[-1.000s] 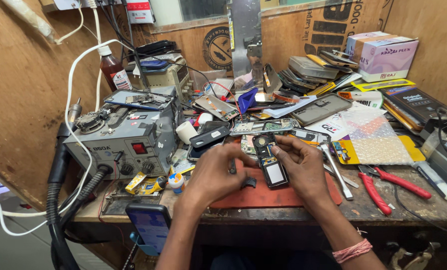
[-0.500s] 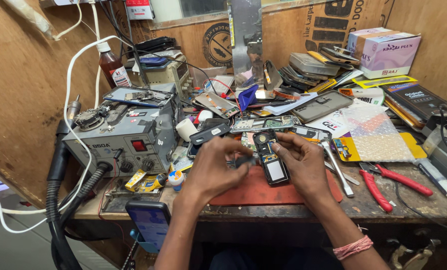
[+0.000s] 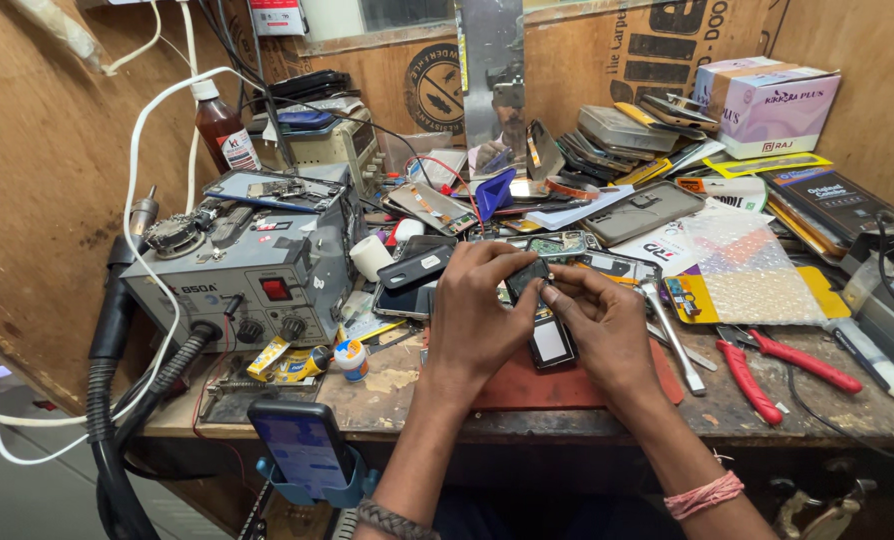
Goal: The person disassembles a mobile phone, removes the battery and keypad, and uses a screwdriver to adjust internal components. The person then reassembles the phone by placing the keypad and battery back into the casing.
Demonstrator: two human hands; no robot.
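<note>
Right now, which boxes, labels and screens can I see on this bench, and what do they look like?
Cardboard box: back right, pink and white.
Brown bottle: back left, white label.
Phone on stand: front edge, lit bluish screen.
Small phone: between left hand and right hand, pale screen.
Flat black package: far right, orange trim.

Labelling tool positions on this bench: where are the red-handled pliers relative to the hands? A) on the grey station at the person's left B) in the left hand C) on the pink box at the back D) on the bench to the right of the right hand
D: the red-handled pliers lie on the bench, apart from the right hand, which with the left hand holds a small dark phone.
</note>
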